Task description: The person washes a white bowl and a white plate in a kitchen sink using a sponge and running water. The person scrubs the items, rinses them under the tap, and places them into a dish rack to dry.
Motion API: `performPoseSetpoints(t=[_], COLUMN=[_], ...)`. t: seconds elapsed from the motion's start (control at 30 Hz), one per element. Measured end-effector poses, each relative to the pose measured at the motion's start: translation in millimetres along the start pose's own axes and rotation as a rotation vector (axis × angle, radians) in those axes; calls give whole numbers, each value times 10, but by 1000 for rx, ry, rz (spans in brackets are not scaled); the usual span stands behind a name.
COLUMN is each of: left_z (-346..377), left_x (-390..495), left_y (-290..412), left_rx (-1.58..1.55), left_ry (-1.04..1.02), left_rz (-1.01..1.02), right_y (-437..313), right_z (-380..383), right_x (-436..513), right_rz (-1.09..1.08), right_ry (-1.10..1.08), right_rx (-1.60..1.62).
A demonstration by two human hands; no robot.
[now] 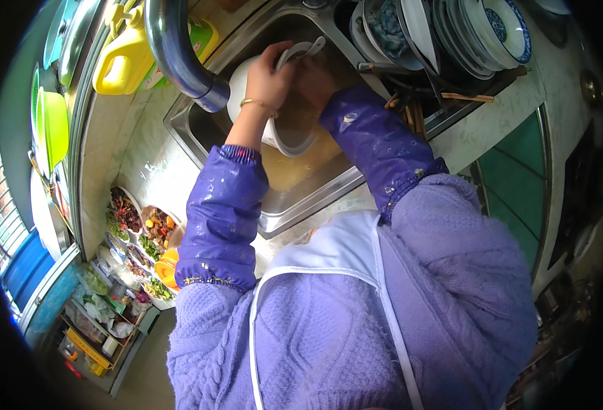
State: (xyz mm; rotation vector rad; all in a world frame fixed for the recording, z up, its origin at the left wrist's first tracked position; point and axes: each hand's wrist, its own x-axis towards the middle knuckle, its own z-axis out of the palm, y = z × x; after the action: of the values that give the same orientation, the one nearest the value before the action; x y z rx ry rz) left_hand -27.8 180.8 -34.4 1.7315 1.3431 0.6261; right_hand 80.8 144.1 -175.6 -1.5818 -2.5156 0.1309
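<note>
A large white bowl [237,84] is tipped on its side in the steel sink [275,215], its mouth turned to the right. My left hand [270,74] grips the bowl's upper rim. By its fingertips shows a white utensil [304,48], perhaps a spoon, with a hole in its handle end. Blurred and in shadow, my right hand [314,79] is beside the bowl's mouth under the utensil; whether it holds anything is unclear. Cloudy brownish water [322,154] covers the sink bottom around the bowl.
A steel faucet [186,56] arches over the sink's left side, near a yellow jug [122,56]. Stacked plates and bowls [486,36] stand in a rack at right, with chopsticks [415,117] below. Several dishes of food [158,225] sit on the left counter.
</note>
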Motion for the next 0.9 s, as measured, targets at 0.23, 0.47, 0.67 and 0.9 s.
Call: performPoseSetpoints(t=[0.23,0.47,0.67,0.9], left_z=[-59,66,19,54], left_x=[-418,-429,-412,-422], left_y=[-203,-314,-338,-246], left_rx=[188,-114,-151,-180], left_ry=[70,162,115,69], left_rz=[265,150,60,66], right_y=[-243,-787,-671,-369], right_z=[-122,181,-173,467], right_x=[-375,-308,295,419], right_rz=[14,34,150,194], right_ry=[279,-196,306,458], right_rx=[176,1217,1741,596])
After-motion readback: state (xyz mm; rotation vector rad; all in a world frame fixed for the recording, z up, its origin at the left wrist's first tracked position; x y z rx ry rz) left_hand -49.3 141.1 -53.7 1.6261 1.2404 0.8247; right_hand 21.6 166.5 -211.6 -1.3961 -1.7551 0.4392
